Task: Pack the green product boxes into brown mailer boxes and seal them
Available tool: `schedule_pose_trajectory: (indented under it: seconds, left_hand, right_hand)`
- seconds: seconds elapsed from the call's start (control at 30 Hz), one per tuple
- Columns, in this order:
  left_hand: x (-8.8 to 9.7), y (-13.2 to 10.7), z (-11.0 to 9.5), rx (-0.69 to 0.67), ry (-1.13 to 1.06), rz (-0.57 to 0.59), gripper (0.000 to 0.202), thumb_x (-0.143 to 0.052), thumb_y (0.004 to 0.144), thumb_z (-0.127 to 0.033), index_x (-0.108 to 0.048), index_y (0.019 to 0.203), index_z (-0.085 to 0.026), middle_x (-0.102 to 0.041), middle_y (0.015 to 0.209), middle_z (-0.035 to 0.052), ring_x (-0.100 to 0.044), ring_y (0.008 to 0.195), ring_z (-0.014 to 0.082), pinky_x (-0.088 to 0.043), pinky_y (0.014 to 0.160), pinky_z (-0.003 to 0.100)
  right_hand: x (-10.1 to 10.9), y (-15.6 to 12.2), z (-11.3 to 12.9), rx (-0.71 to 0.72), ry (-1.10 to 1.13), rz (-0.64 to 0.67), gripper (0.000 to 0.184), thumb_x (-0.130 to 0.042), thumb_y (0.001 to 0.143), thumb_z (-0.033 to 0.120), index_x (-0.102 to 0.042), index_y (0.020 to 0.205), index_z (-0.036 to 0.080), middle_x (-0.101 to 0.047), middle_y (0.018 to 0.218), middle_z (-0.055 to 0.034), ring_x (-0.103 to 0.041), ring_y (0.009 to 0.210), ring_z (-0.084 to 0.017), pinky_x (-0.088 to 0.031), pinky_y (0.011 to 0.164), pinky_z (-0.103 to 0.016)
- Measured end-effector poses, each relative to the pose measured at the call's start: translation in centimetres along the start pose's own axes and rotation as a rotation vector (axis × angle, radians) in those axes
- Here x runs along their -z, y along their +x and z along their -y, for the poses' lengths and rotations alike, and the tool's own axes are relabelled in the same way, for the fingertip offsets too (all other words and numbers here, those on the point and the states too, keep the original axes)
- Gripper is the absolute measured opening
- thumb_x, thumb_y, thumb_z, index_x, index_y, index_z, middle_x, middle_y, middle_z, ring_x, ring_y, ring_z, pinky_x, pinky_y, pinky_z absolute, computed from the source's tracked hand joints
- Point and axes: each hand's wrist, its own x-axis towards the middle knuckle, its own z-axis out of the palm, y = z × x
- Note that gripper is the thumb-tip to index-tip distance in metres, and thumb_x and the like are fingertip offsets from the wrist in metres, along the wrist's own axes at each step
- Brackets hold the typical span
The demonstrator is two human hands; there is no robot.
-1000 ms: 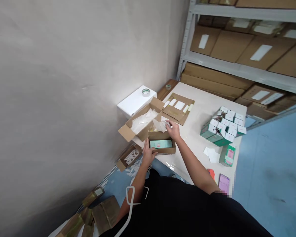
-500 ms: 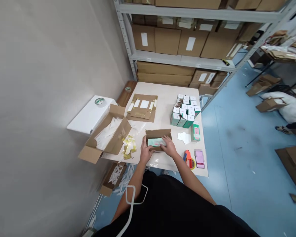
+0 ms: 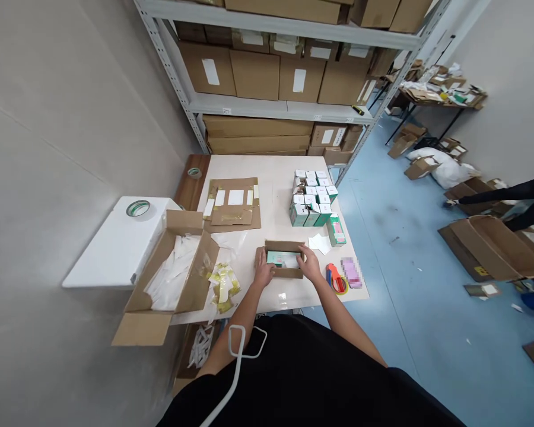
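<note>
Against the grey wall (image 3: 48, 148) at far left, a smooth white box (image 3: 102, 255) bearing a pale, ring-shaped roll of tape (image 3: 137, 207). Just beside it, a big brown cardboard carton (image 3: 198, 273), flaps spread, holding crumpled white paper (image 3: 173, 270). Further right, on the cream-coloured table (image 3: 276, 178), a crumpled clear wad with yellow tape (image 3: 223, 287), and farther back a flat brown cardboard sheet with white labels (image 3: 234, 204). Near the table's front edge, the left hand (image 3: 263, 271) at the left end of a small, open brown cardboard carton (image 3: 289, 273), fingers over the end wall, thumb spread apart from them. Inside the small carton, lying lengthwise, a mint-green rectangular box (image 3: 275, 258), whitish over its right part. At the opposite end, the right hand (image 3: 310, 264), fingers on the end wall; for both hands, cannot tell whether pinching the cardboard or merely resting on it. Behind, a block of upright white-and-green boxes (image 3: 312, 204); nearer, flat white paper (image 3: 320, 244) and a single green-and-pink box (image 3: 336, 231). Then an orange-and-blue tool (image 3: 334, 276) next to a lilac rectangular object (image 3: 350, 273), partly blurred. Far right, over blue floor (image 3: 382, 261), another person's dark-clothed leg (image 3: 514, 191).
</note>
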Motion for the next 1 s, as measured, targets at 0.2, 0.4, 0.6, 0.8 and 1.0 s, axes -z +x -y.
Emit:
schedule_pose_trajectory:
  seconds: [0.2,0.4,0.6,0.8,1.0]
  left_hand:
    - [-0.1,0.2,3.2,0.118,-0.179,-0.102,0.078,-0.086,0.076,-0.037,-0.058,0.147,-0.020,-0.023,0.175,0.0160,-0.023,0.161,0.0390,-0.030,0.128,0.054]
    - [0.9,-0.6,5.1,0.391,-0.375,-0.187,0.082,-0.072,0.089,-0.041,-0.039,0.161,-0.017,-0.059,0.152,0.0175,-0.055,0.142,0.0336,-0.046,0.117,0.046]
    - [1.1,-0.4,4.7,-0.078,-0.153,0.080,0.089,-0.077,0.082,-0.037,-0.039,0.162,-0.025,-0.031,0.173,0.0113,-0.031,0.159,0.0334,-0.035,0.126,0.045]
    - [0.1,-0.2,5.4,-0.123,-0.041,0.330,0.113,-0.085,0.072,-0.033,-0.026,0.168,-0.022,-0.004,0.179,0.0141,-0.028,0.160,0.0383,-0.036,0.124,0.048]
    - [0.4,0.5,5.6,-0.081,-0.109,0.373,0.096,-0.084,0.077,-0.044,-0.044,0.160,-0.019,-0.002,0.178,0.0134,-0.038,0.155,0.0381,-0.040,0.122,0.045]
  right_hand:
    - [-1.9,-1.9,-0.7,-0.107,-0.034,0.020,0.052,-0.059,0.088,0.030,-0.066,0.139,0.022,-0.061,0.151,-0.0125,-0.054,0.144,-0.031,-0.046,0.119,-0.051]
    - [-2.4,-3.1,-1.7,-0.238,-0.020,-0.040,0.057,-0.058,0.086,0.030,-0.063,0.142,0.021,-0.059,0.152,-0.0139,-0.054,0.143,-0.032,-0.055,0.108,-0.050]
    - [-3.4,-4.7,-2.9,-0.340,-0.009,-0.097,0.059,-0.059,0.087,0.032,-0.060,0.145,0.021,-0.056,0.155,-0.0147,-0.055,0.141,-0.033,-0.056,0.106,-0.051]
    - [-3.7,-6.7,-3.7,-0.378,-0.011,-0.101,0.063,-0.059,0.087,0.033,-0.057,0.148,0.023,-0.060,0.151,-0.0132,-0.061,0.135,-0.032,-0.057,0.104,-0.050]
    - [-3.3,-7.8,-4.4,-0.432,0.024,-0.011,0.072,-0.073,0.077,0.030,-0.059,0.148,0.026,-0.063,0.149,-0.0118,-0.071,0.118,-0.031,-0.059,0.099,-0.047]
